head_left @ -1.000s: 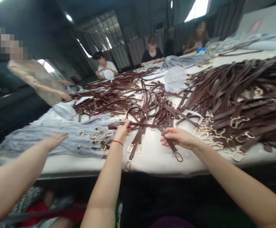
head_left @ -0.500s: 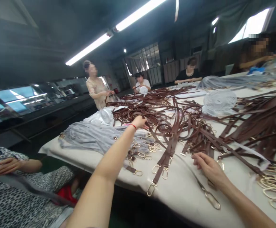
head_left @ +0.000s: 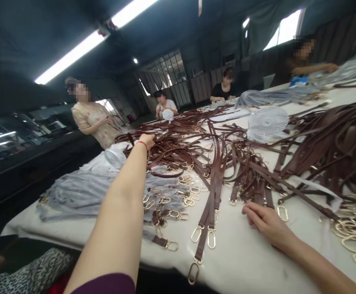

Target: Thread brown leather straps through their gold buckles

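Observation:
My left hand (head_left: 146, 141), with a red cord on its wrist, stretches far over the heap of brown straps (head_left: 178, 151). Its fingers are closed, apparently round a brown strap that hangs below them; the grip itself is partly hidden. Low over the near side of the table, my right hand (head_left: 265, 222) has its fingers curled together, and nothing shows in them. Just beyond it lie more brown straps (head_left: 254, 179) with gold buckles. Between my hands, several straps (head_left: 210, 204) run toward the table edge and end in gold oval clasps (head_left: 193, 272).
Grey plastic-wrapped straps (head_left: 80, 192) lie on the left of the white-covered table (head_left: 226, 261). White fans (head_left: 268, 122) stand among the straps. A large brown bundle (head_left: 343, 151) fills the right side. Several people work around the table, one standing at the left (head_left: 90, 118).
My left hand has moved left and farther over the heap. The strap and clasp that lay beside my right hand are gone from there. My view has swung right.

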{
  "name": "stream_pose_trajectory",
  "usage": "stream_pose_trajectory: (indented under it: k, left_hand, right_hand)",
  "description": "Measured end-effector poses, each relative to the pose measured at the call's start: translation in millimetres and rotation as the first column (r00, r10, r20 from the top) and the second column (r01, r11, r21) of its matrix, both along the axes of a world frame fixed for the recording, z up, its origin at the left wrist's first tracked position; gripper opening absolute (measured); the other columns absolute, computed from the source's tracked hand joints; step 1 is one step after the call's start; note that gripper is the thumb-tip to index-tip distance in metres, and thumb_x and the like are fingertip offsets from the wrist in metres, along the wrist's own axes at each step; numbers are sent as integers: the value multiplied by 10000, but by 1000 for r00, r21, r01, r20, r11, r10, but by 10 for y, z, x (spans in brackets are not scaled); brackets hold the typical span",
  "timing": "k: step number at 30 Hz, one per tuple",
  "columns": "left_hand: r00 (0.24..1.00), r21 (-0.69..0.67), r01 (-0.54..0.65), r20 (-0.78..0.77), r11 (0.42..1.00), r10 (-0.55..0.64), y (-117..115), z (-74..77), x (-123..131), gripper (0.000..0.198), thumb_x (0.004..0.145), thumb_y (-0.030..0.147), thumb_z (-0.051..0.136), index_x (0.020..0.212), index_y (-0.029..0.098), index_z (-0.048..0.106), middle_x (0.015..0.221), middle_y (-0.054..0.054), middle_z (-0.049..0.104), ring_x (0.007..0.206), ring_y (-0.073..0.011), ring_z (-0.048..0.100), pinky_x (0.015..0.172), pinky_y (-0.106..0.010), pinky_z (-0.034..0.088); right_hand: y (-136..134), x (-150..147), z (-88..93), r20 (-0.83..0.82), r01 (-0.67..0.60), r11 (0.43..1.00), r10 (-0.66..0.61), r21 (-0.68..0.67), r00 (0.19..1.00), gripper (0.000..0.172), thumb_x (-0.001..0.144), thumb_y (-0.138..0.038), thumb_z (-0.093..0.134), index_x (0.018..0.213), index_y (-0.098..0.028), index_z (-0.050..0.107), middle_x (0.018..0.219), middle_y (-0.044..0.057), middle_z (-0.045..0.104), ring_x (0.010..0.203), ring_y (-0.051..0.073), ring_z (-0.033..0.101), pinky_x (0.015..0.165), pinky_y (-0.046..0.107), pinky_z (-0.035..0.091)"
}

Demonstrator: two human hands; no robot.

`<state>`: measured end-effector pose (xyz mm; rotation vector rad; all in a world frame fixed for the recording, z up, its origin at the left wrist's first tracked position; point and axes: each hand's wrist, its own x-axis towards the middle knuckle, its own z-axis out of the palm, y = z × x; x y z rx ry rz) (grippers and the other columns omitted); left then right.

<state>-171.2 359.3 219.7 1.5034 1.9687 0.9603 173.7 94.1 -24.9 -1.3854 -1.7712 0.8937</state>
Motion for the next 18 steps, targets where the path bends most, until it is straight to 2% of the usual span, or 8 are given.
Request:
stream_pose_trajectory:
  k: [3,5,7,9,12,14,16,18]
  left_hand:
    - [996,-154,85,-8,984,-88,-86,-701,157,230,918,315,553,1009,108,596,923,-57,628,764,-141,612,688,-304,535]
    - [983,-186,181,-8,966,-186,-249,-1122,333,185,922,265,528,883,102,604,816,-45,633,687,-121,595,654,-265,495]
    - [956,-181,286,-8,941,-292,-497,-1466,542,190,908,244,524,786,118,598,727,-31,623,635,-115,569,629,-242,446]
    - [922,-167,382,-8,909,-388,-806,-1738,755,213,869,292,581,716,144,591,664,-10,597,619,-123,534,621,-241,403]
    - [882,-154,466,4,871,-471,-1265,-2029,1033,296,722,378,740,612,166,565,598,11,537,620,-138,469,618,-251,345]
    - [880,-149,474,33,868,-474,-1480,-2147,1165,328,625,336,810,566,170,534,566,24,487,604,-134,421,603,-254,309]
    - [889,-142,458,87,878,-450,-1601,-2201,1236,328,608,255,807,547,171,496,548,35,445,576,-120,379,575,-249,275]
    - [894,-135,438,174,889,-414,-1667,-2195,1247,309,664,231,752,562,173,465,538,44,416,539,-103,348,541,-241,249]
  right_hand:
    - [-4,9,36,14,-5,1000,5,16,1000,309,970,-392,377,764,-216,525,621,-22,555,607,161,542,626,275,370]
    - [-11,13,66,28,-16,1000,15,23,999,297,963,-372,386,751,-213,520,618,-25,558,608,157,543,628,271,369]
    - [-18,15,91,44,-23,999,22,36,999,284,953,-350,397,739,-210,519,623,-25,567,612,152,544,630,266,370]
    - [-25,14,107,59,-29,998,26,58,998,270,942,-331,412,728,-207,519,622,-26,568,610,147,541,629,261,369]
    - [-34,10,104,70,-28,996,22,83,997,264,935,-317,427,714,-205,519,611,-29,558,596,140,527,616,257,364]
    - [-42,14,84,63,-24,995,18,95,998,258,935,-314,437,721,-204,530,620,-28,567,603,138,530,623,259,371]
    - [-52,28,54,48,-20,994,15,111,999,252,937,-316,445,735,-204,545,630,-26,578,610,138,534,639,264,382]
    - [-63,49,18,24,-13,992,10,125,1000,250,939,-332,454,750,-206,558,633,-24,579,603,139,530,642,271,393]
